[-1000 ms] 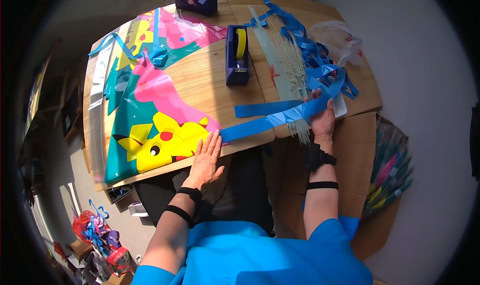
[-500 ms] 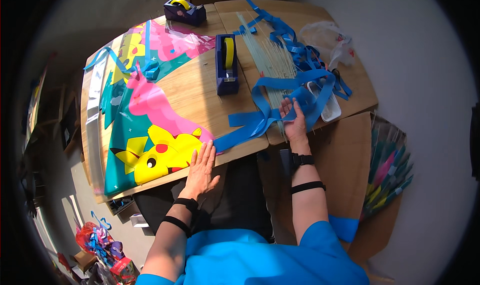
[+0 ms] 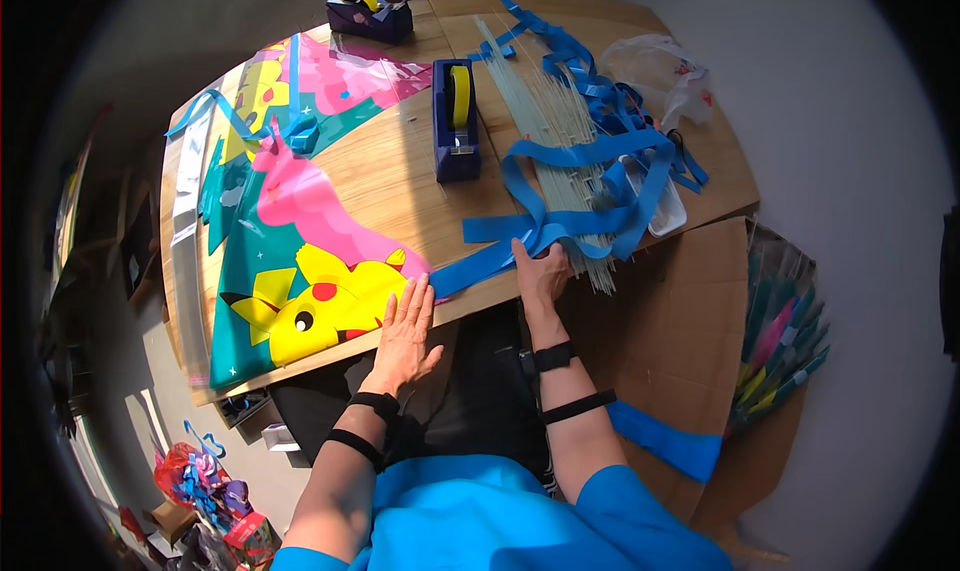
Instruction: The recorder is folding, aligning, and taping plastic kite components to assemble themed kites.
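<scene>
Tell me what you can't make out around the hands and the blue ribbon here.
Head view only:
- Right hand fingertips: buried in the blue ribbon, so its grip is unclear.
- White tray: mostly covered by ribbon loops.
- Thin sticks: too fine to count.
- Table under the left hand: hidden.

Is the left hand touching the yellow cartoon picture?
Touching. In the head view the left hand lies flat on the wooden table's front edge, and its fingertips overlap the corner of the colourful plastic sheet with the yellow cartoon figure.
</scene>
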Available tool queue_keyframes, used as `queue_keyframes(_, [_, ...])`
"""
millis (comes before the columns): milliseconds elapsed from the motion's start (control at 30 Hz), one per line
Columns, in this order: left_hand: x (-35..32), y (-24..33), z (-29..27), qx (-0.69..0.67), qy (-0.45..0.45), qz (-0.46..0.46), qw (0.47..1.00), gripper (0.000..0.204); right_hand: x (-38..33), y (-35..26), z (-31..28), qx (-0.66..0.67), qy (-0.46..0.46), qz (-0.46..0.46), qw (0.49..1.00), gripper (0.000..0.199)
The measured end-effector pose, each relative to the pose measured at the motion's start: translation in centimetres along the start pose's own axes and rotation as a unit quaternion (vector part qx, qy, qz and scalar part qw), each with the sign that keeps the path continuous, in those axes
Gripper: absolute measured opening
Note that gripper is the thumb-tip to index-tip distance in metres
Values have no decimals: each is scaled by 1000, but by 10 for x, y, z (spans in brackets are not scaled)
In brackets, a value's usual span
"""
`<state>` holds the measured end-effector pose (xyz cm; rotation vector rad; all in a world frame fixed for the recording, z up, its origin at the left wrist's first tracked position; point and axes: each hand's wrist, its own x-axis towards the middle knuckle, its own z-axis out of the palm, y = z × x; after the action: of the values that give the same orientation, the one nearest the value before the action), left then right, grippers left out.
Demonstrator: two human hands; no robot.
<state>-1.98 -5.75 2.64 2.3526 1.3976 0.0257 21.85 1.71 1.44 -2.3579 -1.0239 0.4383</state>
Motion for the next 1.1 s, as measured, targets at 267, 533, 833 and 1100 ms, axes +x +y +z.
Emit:
queue_keyframes(267, [-3,-1,2,10,9,-1,1000,102,29,-32,-4,611,-201,82,761,25])
queue_keyframes(533, [-3,-2,3,11,8,0,1000,103,76,-34,-48,792,-328,128,499,26])
queue_keyframes(833, [-1,-1,3,17,8,4,1000,104,96,-24,-45,718,-323,121,605,21])
queue_keyframes(1100, [-1,0,3,11,1,-4,1000,105,170,-34,-140,793,-325,34,515,35])
